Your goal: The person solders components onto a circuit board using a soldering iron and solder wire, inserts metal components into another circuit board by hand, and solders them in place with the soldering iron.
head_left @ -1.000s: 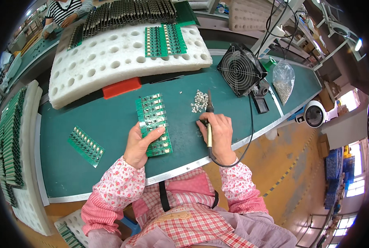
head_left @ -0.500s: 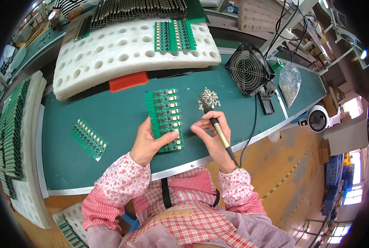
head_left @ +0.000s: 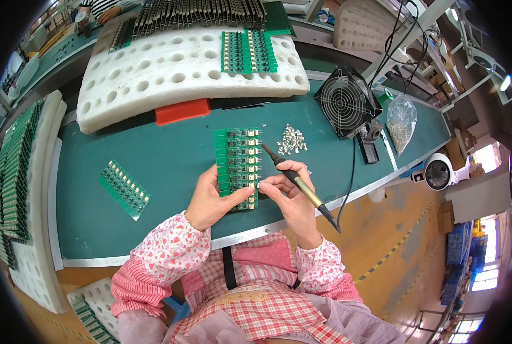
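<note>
While my left hand [head_left: 210,200] grips a green circuit board [head_left: 237,163] by its lower left, thumb on its face, over the bench [head_left: 175,166], my right hand [head_left: 295,211] holds a soldering iron [head_left: 309,194], fingertips together at the board's right edge, their pinch unclear. Beyond: metal parts [head_left: 292,140], heaped; second board [head_left: 125,189], left; black fan [head_left: 347,103], right.

cuffs [head_left: 172,246]: white, strawberry-printed | sleeves [head_left: 136,285]: pink-striped | apron [head_left: 267,314]: red-white checked | strap [head_left: 229,269]: black
</note>
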`<state>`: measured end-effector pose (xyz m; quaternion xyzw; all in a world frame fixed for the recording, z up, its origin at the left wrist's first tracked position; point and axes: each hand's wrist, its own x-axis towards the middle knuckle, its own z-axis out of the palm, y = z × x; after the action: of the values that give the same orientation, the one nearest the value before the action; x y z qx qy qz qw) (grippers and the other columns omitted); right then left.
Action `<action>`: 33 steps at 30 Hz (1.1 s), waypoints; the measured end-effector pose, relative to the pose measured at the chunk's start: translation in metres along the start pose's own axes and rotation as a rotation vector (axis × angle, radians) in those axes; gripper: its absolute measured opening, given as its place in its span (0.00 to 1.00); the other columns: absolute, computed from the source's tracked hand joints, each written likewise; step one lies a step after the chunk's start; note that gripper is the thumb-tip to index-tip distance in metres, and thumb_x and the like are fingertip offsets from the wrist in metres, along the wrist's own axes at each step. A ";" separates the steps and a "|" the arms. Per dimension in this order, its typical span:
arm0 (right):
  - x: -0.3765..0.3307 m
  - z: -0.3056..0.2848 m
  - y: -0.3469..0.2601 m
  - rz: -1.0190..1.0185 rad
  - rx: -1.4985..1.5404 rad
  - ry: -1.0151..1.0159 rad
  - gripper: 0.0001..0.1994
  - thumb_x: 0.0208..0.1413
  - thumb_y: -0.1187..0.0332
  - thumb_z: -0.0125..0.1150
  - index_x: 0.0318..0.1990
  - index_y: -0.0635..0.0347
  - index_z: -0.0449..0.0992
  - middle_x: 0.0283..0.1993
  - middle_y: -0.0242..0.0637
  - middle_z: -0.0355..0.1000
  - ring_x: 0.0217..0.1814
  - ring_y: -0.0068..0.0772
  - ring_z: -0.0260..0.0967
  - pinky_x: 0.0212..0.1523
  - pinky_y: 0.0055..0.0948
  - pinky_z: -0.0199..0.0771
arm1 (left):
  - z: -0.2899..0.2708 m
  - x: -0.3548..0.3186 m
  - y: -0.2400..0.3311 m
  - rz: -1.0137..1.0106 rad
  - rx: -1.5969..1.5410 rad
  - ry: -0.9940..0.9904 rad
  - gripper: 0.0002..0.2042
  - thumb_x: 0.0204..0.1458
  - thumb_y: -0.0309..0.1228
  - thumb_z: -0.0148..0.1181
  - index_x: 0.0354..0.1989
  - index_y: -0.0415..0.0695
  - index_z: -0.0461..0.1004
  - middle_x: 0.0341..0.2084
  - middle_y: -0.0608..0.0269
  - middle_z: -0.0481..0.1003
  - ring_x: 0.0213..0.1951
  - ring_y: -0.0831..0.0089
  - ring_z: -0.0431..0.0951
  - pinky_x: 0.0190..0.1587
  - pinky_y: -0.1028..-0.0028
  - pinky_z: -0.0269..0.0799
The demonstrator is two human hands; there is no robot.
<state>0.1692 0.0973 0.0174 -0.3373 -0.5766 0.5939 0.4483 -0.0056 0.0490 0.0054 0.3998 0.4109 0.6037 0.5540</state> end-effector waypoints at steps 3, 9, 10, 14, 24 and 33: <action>0.000 0.000 0.001 0.002 -0.011 -0.005 0.20 0.53 0.80 0.65 0.50 0.61 0.62 0.36 0.39 0.75 0.38 0.24 0.75 0.40 0.21 0.74 | 0.000 0.000 -0.001 0.016 -0.008 -0.008 0.20 0.49 0.20 0.66 0.51 0.38 0.69 0.43 0.64 0.76 0.43 0.80 0.76 0.46 0.77 0.74; 0.000 -0.002 -0.002 0.066 0.013 -0.022 0.22 0.53 0.80 0.65 0.52 0.60 0.61 0.35 0.39 0.75 0.37 0.22 0.74 0.39 0.19 0.73 | 0.000 0.000 0.002 -0.001 0.020 -0.018 0.20 0.49 0.19 0.66 0.52 0.38 0.69 0.43 0.64 0.76 0.44 0.80 0.75 0.46 0.76 0.74; 0.000 -0.003 -0.002 0.066 0.012 -0.022 0.22 0.53 0.80 0.65 0.52 0.60 0.61 0.35 0.39 0.75 0.37 0.22 0.74 0.39 0.19 0.73 | 0.000 0.000 0.003 0.002 0.035 -0.023 0.20 0.49 0.19 0.66 0.52 0.38 0.69 0.43 0.64 0.76 0.43 0.80 0.75 0.46 0.76 0.74; 0.001 -0.003 0.003 0.064 0.008 -0.039 0.23 0.53 0.80 0.65 0.52 0.58 0.60 0.35 0.39 0.75 0.37 0.22 0.75 0.40 0.19 0.74 | -0.002 0.000 0.000 0.010 0.056 -0.024 0.20 0.49 0.19 0.65 0.52 0.38 0.69 0.43 0.65 0.76 0.43 0.81 0.75 0.46 0.76 0.74; -0.005 0.006 0.002 0.068 0.065 0.025 0.21 0.53 0.81 0.65 0.49 0.58 0.60 0.35 0.40 0.75 0.36 0.22 0.74 0.38 0.18 0.74 | -0.001 0.001 0.001 -0.022 0.046 -0.014 0.21 0.48 0.19 0.66 0.51 0.38 0.69 0.43 0.64 0.77 0.42 0.80 0.76 0.46 0.77 0.74; -0.007 0.011 0.007 0.019 0.022 0.059 0.21 0.55 0.80 0.62 0.51 0.58 0.58 0.36 0.41 0.74 0.38 0.26 0.76 0.40 0.22 0.79 | -0.003 0.000 -0.003 -0.026 0.024 -0.006 0.20 0.50 0.20 0.63 0.52 0.39 0.69 0.43 0.64 0.76 0.43 0.79 0.76 0.47 0.76 0.74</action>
<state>0.1610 0.0871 0.0110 -0.3552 -0.5533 0.5941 0.4633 -0.0072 0.0491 0.0018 0.4028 0.4216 0.5904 0.5580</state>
